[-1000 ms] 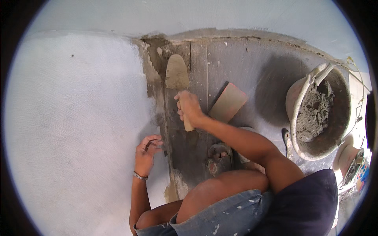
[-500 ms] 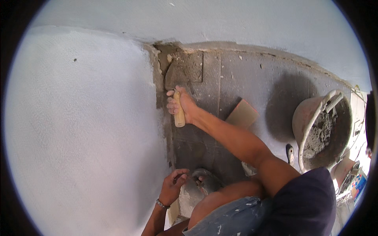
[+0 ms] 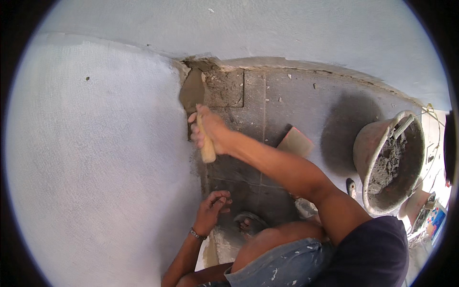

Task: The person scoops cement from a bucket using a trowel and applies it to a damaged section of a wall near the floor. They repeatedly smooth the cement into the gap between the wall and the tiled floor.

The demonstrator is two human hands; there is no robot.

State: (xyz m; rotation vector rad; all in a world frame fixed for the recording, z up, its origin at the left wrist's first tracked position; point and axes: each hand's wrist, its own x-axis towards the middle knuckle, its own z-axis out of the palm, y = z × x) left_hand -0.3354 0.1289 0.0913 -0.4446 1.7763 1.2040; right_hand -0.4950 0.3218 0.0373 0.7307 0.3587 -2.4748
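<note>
Head view: I see the two hands well apart. The right hand (image 3: 212, 130) is wrapped around the wooden handle of the trowel (image 3: 208, 149), whose blade lies at the corner, along the broken lower edge of the left wall (image 3: 105, 158). On that side I have hardly any room; on the other, a rough square patch (image 3: 224, 90) sits just beside the blade. The left hand (image 3: 213, 209) hangs near the wall's foot, fingers loosely curled around nothing I can make out. Beyond the patch, the floor (image 3: 306, 98) stretches along the far wall (image 3: 287, 31) to the bucket (image 3: 361, 150), which tilts and holds grey mortar (image 3: 389, 160). A flat rectangular piece (image 3: 295, 142) lies within that stretch, partly behind the right forearm. A dark-handled tool (image 3: 351, 186) rests just beside the bucket.
</note>
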